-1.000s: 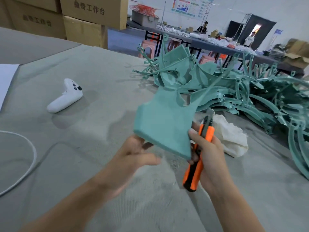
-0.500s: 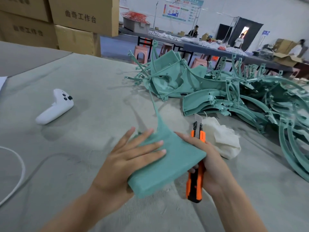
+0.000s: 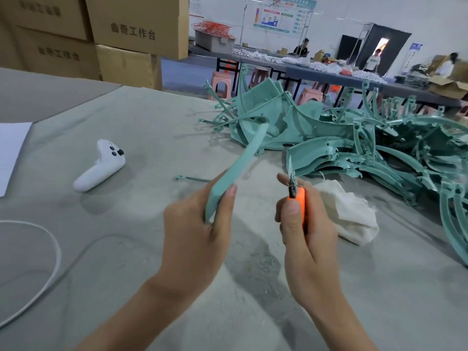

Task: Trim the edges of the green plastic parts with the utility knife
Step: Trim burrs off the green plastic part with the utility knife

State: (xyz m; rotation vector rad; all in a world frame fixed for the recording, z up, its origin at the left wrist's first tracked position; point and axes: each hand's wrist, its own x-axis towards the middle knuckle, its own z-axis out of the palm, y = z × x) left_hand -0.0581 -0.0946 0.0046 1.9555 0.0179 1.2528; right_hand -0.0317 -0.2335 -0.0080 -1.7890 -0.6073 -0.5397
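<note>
The part [image 3: 243,160] is held clear of the desk [image 3: 152,117], seen edge-on, with its narrow rim turned toward the camera. It slants up and away to the right, and its far end is seen against the pile [image 3: 354,150].

Left hand [image 3: 195,236]: clasped on the lower end of the part, thumb laid along the near face, the other fingers hidden behind it.

Knife [image 3: 297,198]: orange body, dark nose pointing up; the blade is too blurred to be made out. It is held upright to the right of the part and apart from it, with a gap between the two.

Right hand [image 3: 306,236]: clenched round the knife body, thumb pressed on the orange side, one fingertip raised beside the nose.

Pile: many green curved pieces and thin strips are heaped on the right half of the desk, reaching its far edge. A thin green sliver [image 3: 192,179] is lying alone on the desk, left of the part.

A crumpled white cloth [image 3: 352,214] is lying just right of the right hand, at the foot of the pile.

Well to the left: a white controller [image 3: 101,165], a white cable [image 3: 54,252] looped near the left edge, and a sheet of paper [image 3: 10,153].

Beyond the desk: stacked cartons [image 3: 136,24], pink stools [image 3: 221,83] and a long table [image 3: 329,74] with people at it.
</note>
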